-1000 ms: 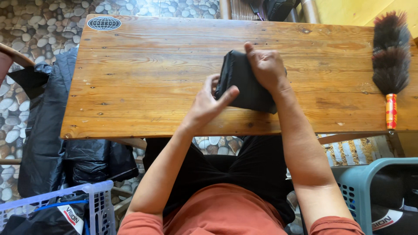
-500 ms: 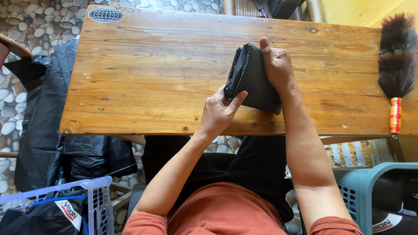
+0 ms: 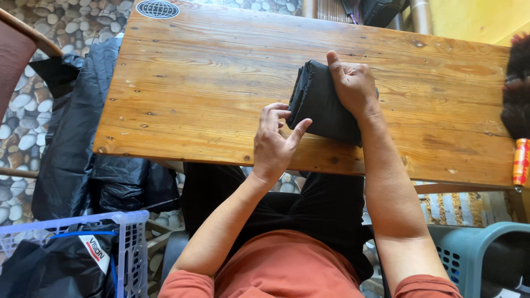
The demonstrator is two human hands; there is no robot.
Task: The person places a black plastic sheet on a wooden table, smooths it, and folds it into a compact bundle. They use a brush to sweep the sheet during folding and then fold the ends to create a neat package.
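**Folded black garment pinned on wooden surface**

Head view: folded black garment (image 3: 323, 107) lying on the wooden surface (image 3: 193, 88), near its front edge. Pressed flat under right hand (image 3: 353, 83), fingers together on top, likely to keep the folds from springing open. Left hand (image 3: 276, 143) just beside the bundle's near corner, fingers apart, thumb touching fabric. Feather duster (image 3: 516, 105) at far right; laundry baskets (image 3: 66, 248) below.
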